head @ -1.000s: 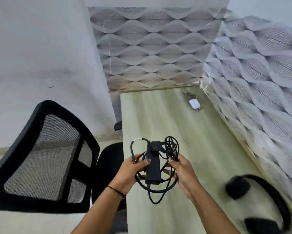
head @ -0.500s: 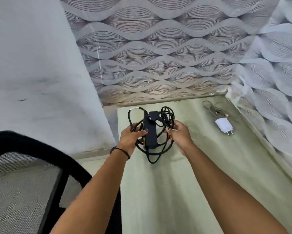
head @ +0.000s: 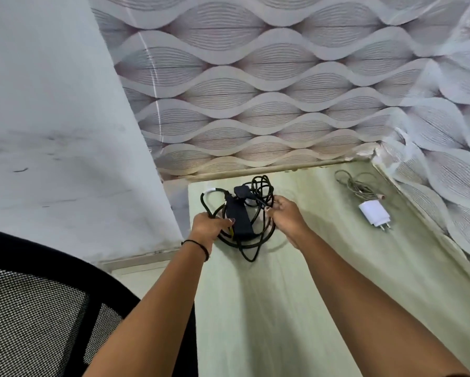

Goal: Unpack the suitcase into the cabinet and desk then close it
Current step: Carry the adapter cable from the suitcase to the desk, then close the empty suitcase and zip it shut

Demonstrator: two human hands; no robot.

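Black charger, mid-frame at the desk, is gripped by curled fingers of the left hand and pinched by the right hand.

Left hand and right hand gripping, arms outstretched.

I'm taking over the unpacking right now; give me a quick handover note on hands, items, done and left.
The left hand grips the coiled cable of the black power adapter on one side; the right hand pinches it on the other.
The bundle is at the desk's far left corner; whether it rests there is unclear.
Done: white charger and its grey cord lie at the far right corner.
Left: let go, unpack the rest, close the suitcase, not in view.
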